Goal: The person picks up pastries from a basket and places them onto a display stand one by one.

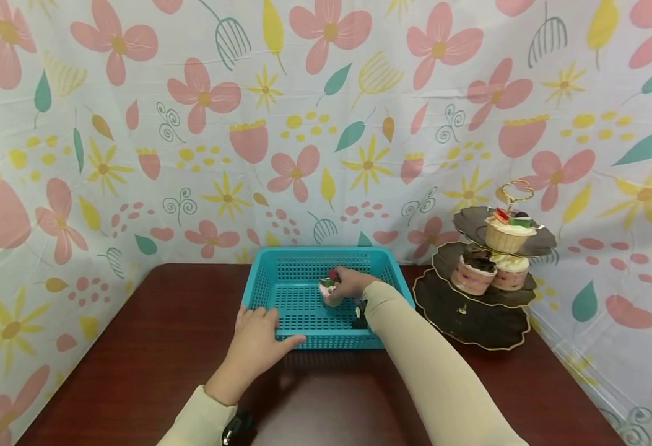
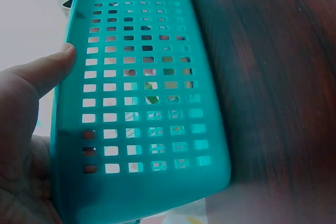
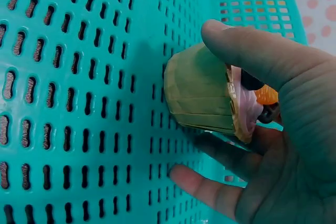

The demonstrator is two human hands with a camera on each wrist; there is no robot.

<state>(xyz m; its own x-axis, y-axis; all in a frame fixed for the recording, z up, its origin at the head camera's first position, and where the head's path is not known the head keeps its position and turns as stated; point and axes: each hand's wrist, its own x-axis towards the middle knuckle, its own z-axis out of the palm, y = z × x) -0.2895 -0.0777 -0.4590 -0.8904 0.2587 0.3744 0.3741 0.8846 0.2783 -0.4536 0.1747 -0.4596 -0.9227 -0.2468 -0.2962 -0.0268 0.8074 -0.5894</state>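
A turquoise plastic basket point(image 1: 314, 342) with slotted walls stands on the table by the back wall. Inside it, my right hand point(image 1: 353, 284) holds a cupcake point(image 1: 329, 295) topped with cream and fruit. The right wrist view shows this cupcake point(image 3: 199, 90) tipped sideways, with a pale pleated wrapper, pinkish cream and orange and dark fruit pieces. My thumb lies over the wrapper, the other fingers below. At the basket's near left corner my left hand point(image 1: 256, 341) grips the rim. Its thumb point(image 2: 50, 66) presses on the edge in the left wrist view.
Right of the basket rises a three-tier dark stand point(image 1: 470, 325) with gold edges and a gold handle. A fruit-topped cupcake point(image 1: 506, 234) sits on its top tier, and two dessert cups point(image 1: 472, 277) on the middle one. Dark wooden tabletop point(image 1: 153, 347) extends to the left.
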